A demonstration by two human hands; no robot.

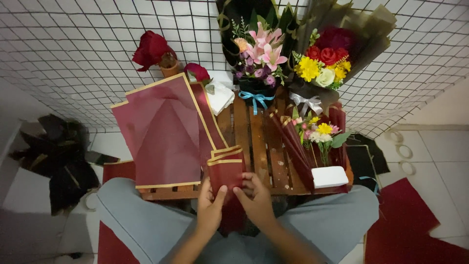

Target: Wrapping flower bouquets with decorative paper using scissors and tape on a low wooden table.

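Both my hands hold a folded dark red wrapping sheet with a gold edge (225, 171) at the near edge of a small wooden slatted table (259, 146). My left hand (210, 208) grips its lower left side, thumb on top. My right hand (254, 198) pinches its lower right side. More dark red gold-edged sheets (161, 132) lie spread on the table's left half. A small bouquet in dark red wrap (315, 139) with a white block (330, 177) at its stems lies on the right half.
Two finished bouquets, one with pink lilies (261, 54) and one with yellow and red flowers (325, 61), lean against a white tiled wall. Red roses (154, 49) stand at the back left. Black paper (58, 156) and red sheets (410, 230) lie on the floor, with tape rolls (404, 151) to the right.
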